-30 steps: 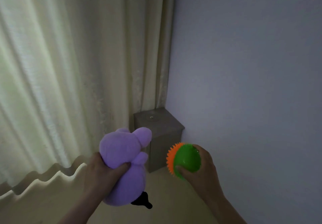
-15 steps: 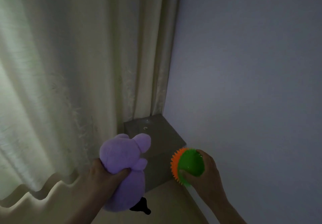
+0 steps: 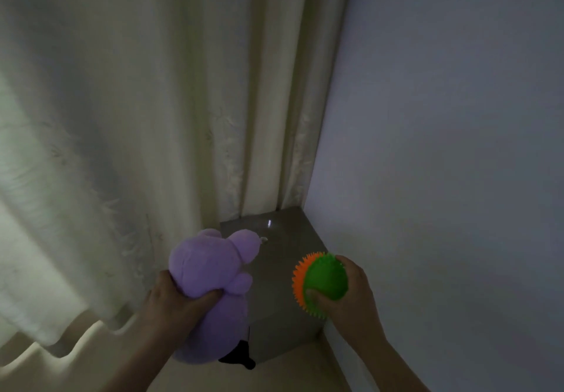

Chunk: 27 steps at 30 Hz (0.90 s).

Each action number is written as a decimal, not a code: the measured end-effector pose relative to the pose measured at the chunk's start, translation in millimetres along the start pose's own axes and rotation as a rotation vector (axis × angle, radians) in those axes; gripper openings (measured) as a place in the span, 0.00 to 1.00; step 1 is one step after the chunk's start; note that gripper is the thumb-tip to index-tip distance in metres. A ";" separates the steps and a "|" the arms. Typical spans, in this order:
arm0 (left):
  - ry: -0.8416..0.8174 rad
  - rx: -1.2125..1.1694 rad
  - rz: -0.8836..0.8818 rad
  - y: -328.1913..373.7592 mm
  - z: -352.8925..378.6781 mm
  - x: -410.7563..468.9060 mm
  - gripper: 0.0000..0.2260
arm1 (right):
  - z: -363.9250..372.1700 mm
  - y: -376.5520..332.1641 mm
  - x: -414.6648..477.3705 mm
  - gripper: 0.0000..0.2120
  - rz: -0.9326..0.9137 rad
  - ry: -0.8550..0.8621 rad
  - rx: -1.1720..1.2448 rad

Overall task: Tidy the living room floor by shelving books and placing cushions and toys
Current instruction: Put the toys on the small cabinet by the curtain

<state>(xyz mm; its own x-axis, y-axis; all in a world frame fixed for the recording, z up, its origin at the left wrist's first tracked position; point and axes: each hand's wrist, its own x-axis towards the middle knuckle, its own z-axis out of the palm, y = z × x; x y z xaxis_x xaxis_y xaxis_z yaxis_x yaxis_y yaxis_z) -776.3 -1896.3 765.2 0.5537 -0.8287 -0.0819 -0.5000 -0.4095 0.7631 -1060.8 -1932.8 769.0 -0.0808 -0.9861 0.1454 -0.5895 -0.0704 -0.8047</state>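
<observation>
Left hand (image 3: 174,303) round fuzzy plush (image 3: 207,266)

Two toys in hand.
Purple plush toy (image 3: 210,272), upright, squeezed mid-body in the left grip (image 3: 177,303); green-and-orange spiky ball (image 3: 326,278) clasped in the right grip (image 3: 351,297).

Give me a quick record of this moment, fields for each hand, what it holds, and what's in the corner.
left hand: grips the purple plush toy around its middle
right hand: holds the green and orange spiky ball
corner: grey box on the floor, against the wall, beside the curtain
toys: both in hand, not yet set down
</observation>
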 end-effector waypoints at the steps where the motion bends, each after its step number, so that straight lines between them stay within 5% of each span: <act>1: 0.018 0.005 -0.005 4.7 7.9 11.4 0.35 | 5.8 3.8 19.8 0.46 -0.017 -0.008 -0.001; 13: 0.053 0.115 -0.193 24.3 68.1 124.9 0.35 | 89.7 42.4 187.5 0.46 0.092 -0.352 -0.104; 27: -0.019 0.229 -0.205 -41.0 125.2 309.4 0.38 | 268.3 100.3 313.1 0.40 0.263 -0.437 -0.304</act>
<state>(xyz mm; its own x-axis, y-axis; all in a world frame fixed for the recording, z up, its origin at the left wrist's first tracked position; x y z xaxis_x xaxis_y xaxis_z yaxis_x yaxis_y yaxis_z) -667.8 -2183.6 628.3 0.6468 -0.7263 -0.2329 -0.5177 -0.6423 0.5651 -929.7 -2289.0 579.3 0.0447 -0.9398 -0.3387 -0.8035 0.1676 -0.5712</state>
